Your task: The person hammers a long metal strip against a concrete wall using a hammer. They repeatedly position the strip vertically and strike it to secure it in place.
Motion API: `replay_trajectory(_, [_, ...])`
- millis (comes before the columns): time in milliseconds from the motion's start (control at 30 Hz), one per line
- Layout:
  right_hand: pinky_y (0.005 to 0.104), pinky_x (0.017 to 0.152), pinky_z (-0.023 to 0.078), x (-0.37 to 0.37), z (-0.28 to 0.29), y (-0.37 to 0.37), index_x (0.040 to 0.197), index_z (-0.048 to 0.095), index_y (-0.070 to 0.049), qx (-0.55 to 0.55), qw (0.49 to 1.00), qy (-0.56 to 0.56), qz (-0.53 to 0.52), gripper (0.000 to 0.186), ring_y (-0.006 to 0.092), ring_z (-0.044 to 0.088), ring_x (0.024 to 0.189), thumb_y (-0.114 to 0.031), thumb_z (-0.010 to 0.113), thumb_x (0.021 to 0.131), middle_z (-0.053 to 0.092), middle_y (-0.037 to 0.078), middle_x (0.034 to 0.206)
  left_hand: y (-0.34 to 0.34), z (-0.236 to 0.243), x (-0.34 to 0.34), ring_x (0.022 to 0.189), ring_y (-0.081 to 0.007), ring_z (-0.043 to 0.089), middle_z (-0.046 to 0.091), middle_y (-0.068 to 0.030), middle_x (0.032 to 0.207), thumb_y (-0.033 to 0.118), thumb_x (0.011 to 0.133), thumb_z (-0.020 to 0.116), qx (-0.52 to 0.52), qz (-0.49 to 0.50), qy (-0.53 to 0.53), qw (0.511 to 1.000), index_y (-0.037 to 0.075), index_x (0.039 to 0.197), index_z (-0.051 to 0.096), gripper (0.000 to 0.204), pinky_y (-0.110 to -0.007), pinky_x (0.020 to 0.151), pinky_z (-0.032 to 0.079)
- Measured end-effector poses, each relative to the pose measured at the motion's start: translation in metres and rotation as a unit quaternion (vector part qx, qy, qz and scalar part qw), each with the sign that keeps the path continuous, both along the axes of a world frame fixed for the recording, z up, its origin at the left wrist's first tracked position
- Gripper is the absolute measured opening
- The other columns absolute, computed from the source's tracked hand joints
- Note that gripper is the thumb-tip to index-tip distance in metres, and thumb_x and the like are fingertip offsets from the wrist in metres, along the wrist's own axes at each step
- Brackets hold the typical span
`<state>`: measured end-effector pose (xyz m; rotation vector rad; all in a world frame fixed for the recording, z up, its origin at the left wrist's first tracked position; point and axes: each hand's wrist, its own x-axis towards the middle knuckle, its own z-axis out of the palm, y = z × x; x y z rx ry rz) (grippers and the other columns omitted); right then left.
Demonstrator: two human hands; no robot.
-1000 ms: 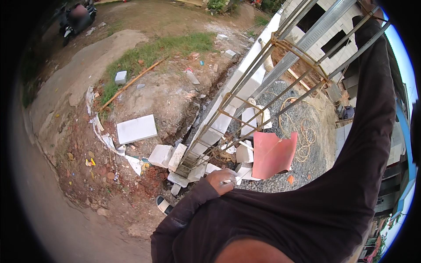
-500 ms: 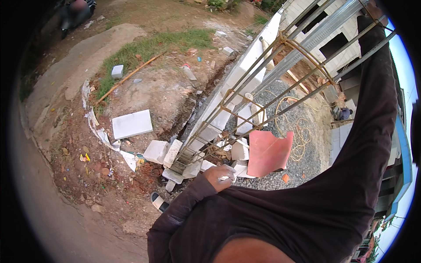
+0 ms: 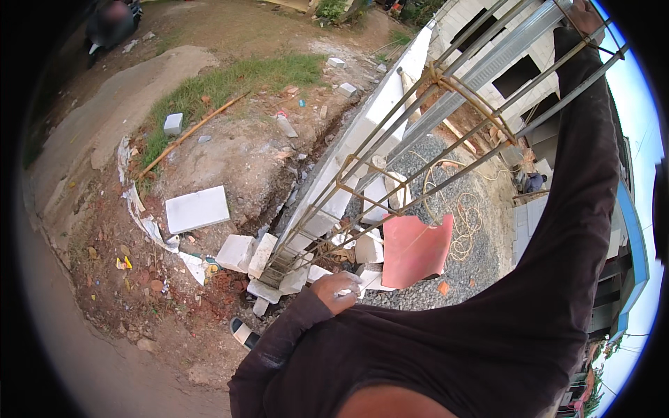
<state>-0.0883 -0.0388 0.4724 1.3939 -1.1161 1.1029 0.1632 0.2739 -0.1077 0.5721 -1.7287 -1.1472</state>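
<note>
My left hand [image 3: 338, 292] is low in the middle of the view, in front of my dark shirt, closed on a small white object with a thin line by it. My right arm stretches up the right side, and my right hand [image 3: 582, 21] is curled at the top edge, beside a steel channel [image 3: 513, 52] and the rebar cage [image 3: 359, 169]; exactly what it grips is unclear. The cage slants up over a long white block course [image 3: 397, 90]. Loose white blocks [image 3: 235, 252] lie round its base, and a bent red sheet [image 3: 416, 247] lies on gravel.
A white slab [image 3: 197, 209], a bamboo pole [image 3: 191, 134] and rubble lie left of a narrow trench [image 3: 303, 174]. Coiled hose [image 3: 465, 226] lies on the gravel. A bent-over person [image 3: 535, 182] is by a block building [image 3: 526, 76]. A motorbike [image 3: 108, 28] stands upper left.
The whole scene has shifted slightly left in view. My left hand appears further left, its closed fingers unchanged, and my right hand stays raised at the top of the cage and channel.
</note>
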Motion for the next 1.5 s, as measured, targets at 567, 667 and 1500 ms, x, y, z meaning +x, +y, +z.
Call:
replay_trajectory(567, [0.0432,0.076,0.046,0.019,-0.008,0.017,0.088,0.062,-0.003,-0.041,0.998,-0.019,0.032,0.027,0.0359,0.06,0.083,-0.025,0.046,0.084,0.063,0.02,0.086,-0.001,-0.006,0.002,0.092,-0.0271,0.059,0.062,-0.0126,0.098,0.008,0.074,0.062,0.061,-0.026,0.0,0.998,0.001,0.087,0.061,0.014,-0.033,0.082,0.046])
replay_trajectory(667, [0.0432,0.076,0.046,0.018,-0.007,0.018,0.088,0.062,-0.003,-0.046,0.998,-0.019,0.032,0.028,0.0358,0.06,0.083,-0.025,0.046,0.084,0.063,0.02,0.086,-0.001,-0.009,0.002,0.094,-0.027,0.058,0.061,-0.0127,0.1,0.009,0.075,0.062,0.056,-0.024,0.014,0.998,0.001,0.088,0.062,0.016,-0.033,0.083,0.045])
replay_trajectory(1500, [0.0455,0.071,0.046,0.016,-0.012,0.019,0.084,0.06,-0.004,-0.071,0.997,-0.009,0.034,0.025,0.0374,0.058,0.08,-0.026,0.047,0.085,0.061,0.021,0.082,-0.005,-0.011,0.003,0.098,-0.026,0.058,0.06,-0.0131,0.105,0.006,0.074,0.061,0.084,-0.043,0.017,0.995,0.0,0.095,0.061,0.021,-0.032,0.086,0.044])
